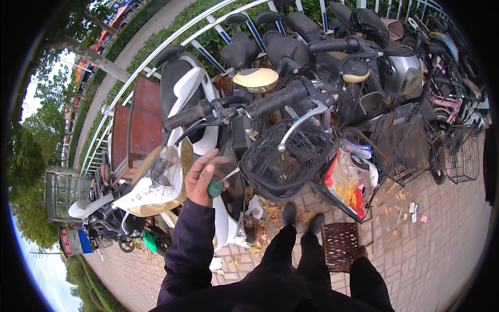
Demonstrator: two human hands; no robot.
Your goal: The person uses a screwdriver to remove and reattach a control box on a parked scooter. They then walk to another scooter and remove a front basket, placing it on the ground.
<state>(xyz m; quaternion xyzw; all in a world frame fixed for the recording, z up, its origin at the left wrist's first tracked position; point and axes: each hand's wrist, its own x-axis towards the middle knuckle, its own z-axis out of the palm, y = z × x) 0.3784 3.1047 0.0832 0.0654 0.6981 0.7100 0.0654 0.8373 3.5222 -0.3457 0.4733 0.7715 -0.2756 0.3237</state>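
Note:
A screwdriver with a green handle rests in my left hand, thumb along the handle and forefinger stretched out. Its thin metal shaft points right, toward a black mesh bicycle basket. A white scooter is just left of this hand, and bicycle handlebars with a silver brake lever are above it. Low on the right, my right hand grips the side of a small stool with a brown woven seat. Its fingers are partly hidden.
Parked bicycles with wire baskets crowd the right side. A red and yellow plastic bag lies in one basket. Behind them runs a white railing. Leaves and paper scraps litter the paving by my shoes.

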